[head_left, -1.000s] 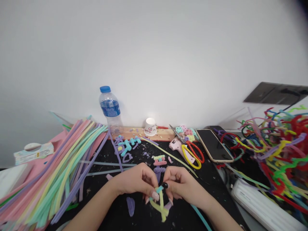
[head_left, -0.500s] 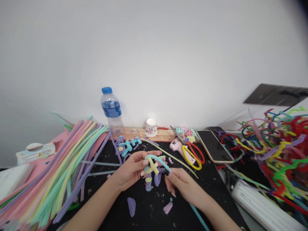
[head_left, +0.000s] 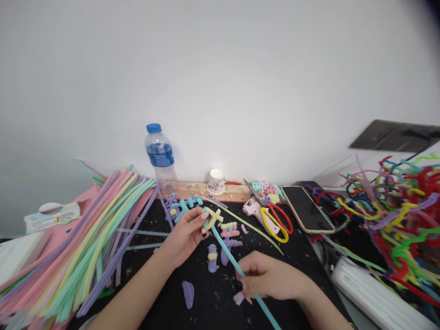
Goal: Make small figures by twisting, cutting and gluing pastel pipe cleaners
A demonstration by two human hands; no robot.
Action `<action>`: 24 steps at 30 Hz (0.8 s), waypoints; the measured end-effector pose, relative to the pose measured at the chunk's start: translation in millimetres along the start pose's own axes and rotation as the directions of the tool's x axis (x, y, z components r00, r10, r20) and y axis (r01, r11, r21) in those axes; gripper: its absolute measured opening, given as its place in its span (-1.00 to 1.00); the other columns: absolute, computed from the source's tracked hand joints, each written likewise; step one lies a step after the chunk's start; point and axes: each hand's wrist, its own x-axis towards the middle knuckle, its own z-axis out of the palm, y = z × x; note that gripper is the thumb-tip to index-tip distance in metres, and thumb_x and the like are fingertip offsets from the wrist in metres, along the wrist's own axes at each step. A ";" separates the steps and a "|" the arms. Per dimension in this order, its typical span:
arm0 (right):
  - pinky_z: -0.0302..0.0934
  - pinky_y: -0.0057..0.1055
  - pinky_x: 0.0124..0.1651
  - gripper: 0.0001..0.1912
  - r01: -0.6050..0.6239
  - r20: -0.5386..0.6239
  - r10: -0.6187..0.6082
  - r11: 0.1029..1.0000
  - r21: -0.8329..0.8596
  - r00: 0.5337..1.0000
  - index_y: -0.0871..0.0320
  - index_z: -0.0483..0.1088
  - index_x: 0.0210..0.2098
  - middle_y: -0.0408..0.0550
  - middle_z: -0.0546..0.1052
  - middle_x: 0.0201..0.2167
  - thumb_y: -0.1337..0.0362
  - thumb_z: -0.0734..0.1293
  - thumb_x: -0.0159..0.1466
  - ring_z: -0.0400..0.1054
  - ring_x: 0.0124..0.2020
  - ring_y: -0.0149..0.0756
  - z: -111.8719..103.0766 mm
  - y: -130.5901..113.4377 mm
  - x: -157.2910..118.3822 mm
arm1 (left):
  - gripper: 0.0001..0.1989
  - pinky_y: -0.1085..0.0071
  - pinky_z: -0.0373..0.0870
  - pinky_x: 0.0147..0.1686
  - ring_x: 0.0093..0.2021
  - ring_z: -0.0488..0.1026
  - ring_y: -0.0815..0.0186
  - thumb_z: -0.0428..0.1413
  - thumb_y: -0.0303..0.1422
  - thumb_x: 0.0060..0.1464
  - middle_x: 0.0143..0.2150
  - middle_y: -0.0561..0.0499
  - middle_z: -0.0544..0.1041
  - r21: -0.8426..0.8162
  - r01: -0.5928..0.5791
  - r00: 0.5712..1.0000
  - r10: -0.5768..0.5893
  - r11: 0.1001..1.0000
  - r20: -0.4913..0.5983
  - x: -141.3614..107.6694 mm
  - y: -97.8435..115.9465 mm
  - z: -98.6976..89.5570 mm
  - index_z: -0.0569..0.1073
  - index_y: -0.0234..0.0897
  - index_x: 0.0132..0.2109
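Black work surface runs up to a wooden strip below a pale wall. In the head view, a bundle of pastel stems borders the left side; a phone, a white power strip and a tangle of bright stems line the right. Between the forearms, dark surface shows around a purple loop. Scissors lie over a pink glue gun, beyond the right hand.

The left hand has thumb and fingers pinched on a yellow cross-shaped piece, above the middle of the surface. The right hand is curled, fingers closed around a light-blue stem that slants up to the cross. How the two join is hard to tell, as the left fingertips cover part of the piece. The stem's lower end is cut off by the bottom edge, as are both forearms. A pale purple scrap is partly hidden beneath the right fingers; the tangle leaves the frame at right.
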 end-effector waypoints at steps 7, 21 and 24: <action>-0.11 -0.67 -0.75 -0.70 -0.122 0.152 0.078 0.942 0.312 0.985 0.27 0.36 -0.54 -0.22 0.41 -0.68 0.15 0.44 0.03 0.09 -0.78 -0.63 -6.1 6.7 -6.9 | -0.83 0.60 0.42 -0.48 -0.50 0.38 0.51 0.27 -0.41 -0.11 -0.47 0.12 0.41 -0.064 0.012 0.996 -0.017 0.998 -0.089 0.7 2.2 -3.4 0.41 -0.32 -0.36; 0.28 -0.59 -0.60 -0.72 0.507 -0.617 -0.101 0.679 0.531 0.781 0.20 0.26 -0.46 -0.20 0.43 -0.63 0.19 0.43 0.10 0.25 -0.69 -0.54 -8.3 9.7 17.7 | -0.82 0.56 0.34 -0.44 -0.47 0.36 0.47 0.25 -0.35 -0.09 -0.49 0.06 0.44 0.227 0.086 0.991 -0.106 0.970 0.080 -7.6 -8.3 11.4 0.43 -0.36 -0.45; 0.26 -0.59 -0.60 -0.72 0.503 -0.616 -0.093 0.678 0.536 0.782 0.20 0.27 -0.45 -0.21 0.42 -0.63 0.19 0.43 0.08 0.25 -0.69 -0.54 -8.2 9.5 17.3 | -0.81 0.54 0.37 -0.47 -0.48 0.39 0.45 0.27 -0.34 -0.11 -0.45 0.04 0.46 0.280 0.118 0.985 -0.147 0.953 0.087 -9.0 -10.4 12.1 0.44 -0.36 -0.44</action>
